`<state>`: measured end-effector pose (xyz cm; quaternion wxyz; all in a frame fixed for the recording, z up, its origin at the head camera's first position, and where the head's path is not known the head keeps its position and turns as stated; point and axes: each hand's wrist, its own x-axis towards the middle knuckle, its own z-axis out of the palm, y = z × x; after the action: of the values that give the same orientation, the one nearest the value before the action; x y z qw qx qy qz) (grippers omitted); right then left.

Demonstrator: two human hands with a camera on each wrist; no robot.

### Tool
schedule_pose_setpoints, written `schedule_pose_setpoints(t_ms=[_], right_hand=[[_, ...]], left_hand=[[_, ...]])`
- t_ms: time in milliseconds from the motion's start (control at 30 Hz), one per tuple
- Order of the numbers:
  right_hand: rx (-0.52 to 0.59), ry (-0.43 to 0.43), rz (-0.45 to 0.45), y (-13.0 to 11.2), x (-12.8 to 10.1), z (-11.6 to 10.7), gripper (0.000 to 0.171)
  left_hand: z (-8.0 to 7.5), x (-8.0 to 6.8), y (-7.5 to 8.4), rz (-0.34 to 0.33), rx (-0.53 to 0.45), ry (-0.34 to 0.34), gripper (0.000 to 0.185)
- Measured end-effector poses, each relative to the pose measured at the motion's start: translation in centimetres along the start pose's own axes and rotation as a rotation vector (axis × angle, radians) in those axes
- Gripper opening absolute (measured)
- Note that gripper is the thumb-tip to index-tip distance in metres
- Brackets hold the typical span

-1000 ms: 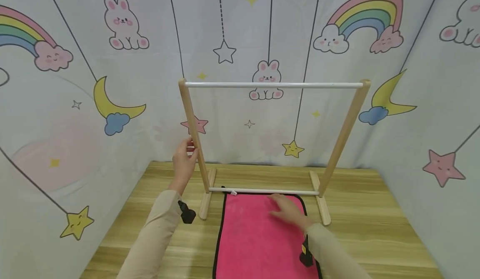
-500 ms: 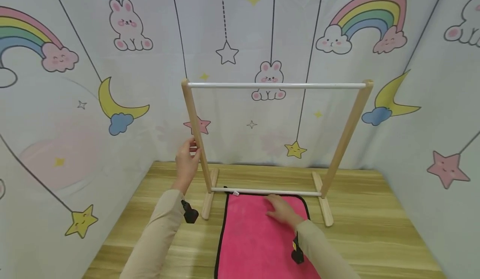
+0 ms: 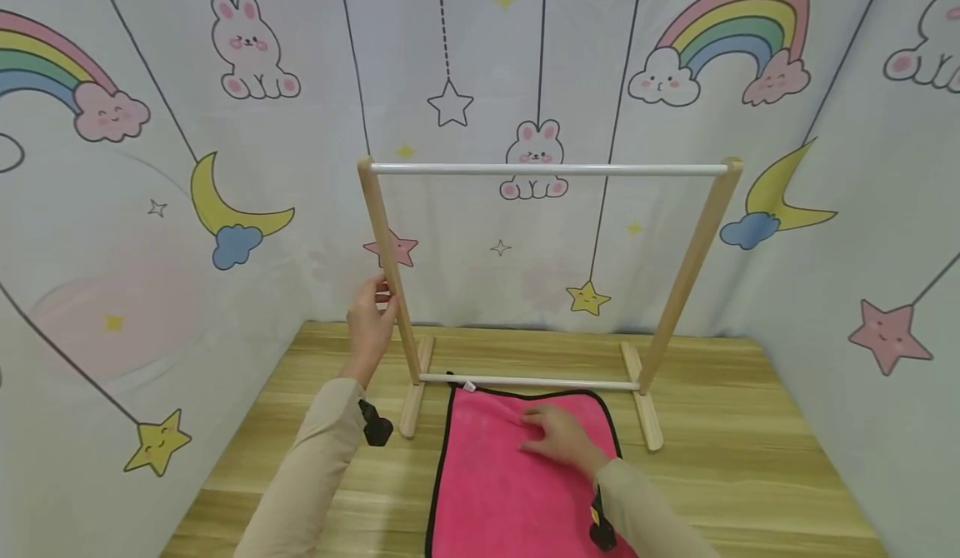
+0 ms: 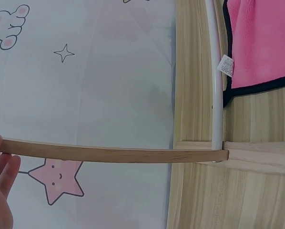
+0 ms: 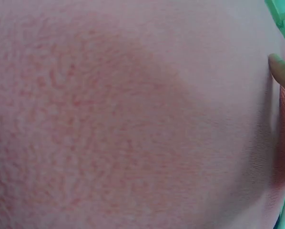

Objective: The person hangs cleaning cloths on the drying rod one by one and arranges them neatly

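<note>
A wooden rack [image 3: 681,291] with white crossbars stands at the back of the table. My left hand [image 3: 371,321] holds its left post, fingers behind and thumb at the near side; the left wrist view shows the post [image 4: 109,153] running out from that hand. Below the lower bar lies a pink towel [image 3: 495,491] with black edging and a white tag [image 3: 469,386]. On the towel's upper part rests my right hand [image 3: 562,437], thumb and fingers apart, with small wrinkles beside the fingertips. Pink cloth [image 5: 133,119] fills most of the right wrist view, the thumb touching it.
The wood-grain table [image 3: 757,458] extends on both sides of the towel. A white curtain [image 3: 465,250] printed with rabbits, stars and rainbows encloses the back and sides. The rack's feet [image 3: 648,416] point forward on either side of the towel's top end.
My right hand has slid left, then toward me, across the towel. The towel's top edge now dips toward me and wrinkles show. The left hand stays on the post.
</note>
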<state>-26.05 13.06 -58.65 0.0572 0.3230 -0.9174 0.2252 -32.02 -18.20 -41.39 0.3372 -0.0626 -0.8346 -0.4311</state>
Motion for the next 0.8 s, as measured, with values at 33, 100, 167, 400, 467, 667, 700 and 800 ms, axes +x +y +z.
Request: schedule_pose_setpoints(t_ms=[33,100,167,400,467,667,700,800], right_hand=[[-0.027,0.009,-0.011,0.0,-0.1,0.2,0.044],[-0.067,0.035,-0.035,0.1,-0.1,0.5,0.038],[-0.081,0.067,-0.051,0.1,-0.1,0.8,0.032],[-0.066,0.168,-0.041,0.0,0.0,1.4,0.015],[-0.04,0.185,-0.004,0.0,0.0,1.5,0.014],[-0.008,0.218,0.047,0.0,0.2,1.8,0.013],[-0.01,0.221,0.047,0.0,0.3,1.8,0.013],[0.013,0.226,0.063,-0.1,0.3,1.6,0.013]], left_hand=[[0.0,0.0,0.0,0.001,0.002,0.0,0.03],[0.0,0.0,-0.1,0.006,0.004,-0.001,0.03],[0.0,0.0,0.0,0.009,0.01,-0.004,0.03],[0.0,-0.1,0.0,-0.001,0.015,-0.013,0.03],[0.0,-0.1,-0.1,-0.005,0.014,-0.021,0.031],[0.0,-0.1,-0.3,0.0,0.017,-0.016,0.031],[0.0,-0.1,-0.3,0.002,0.017,-0.015,0.031],[0.0,0.0,-0.4,0.0,0.019,-0.014,0.031]])
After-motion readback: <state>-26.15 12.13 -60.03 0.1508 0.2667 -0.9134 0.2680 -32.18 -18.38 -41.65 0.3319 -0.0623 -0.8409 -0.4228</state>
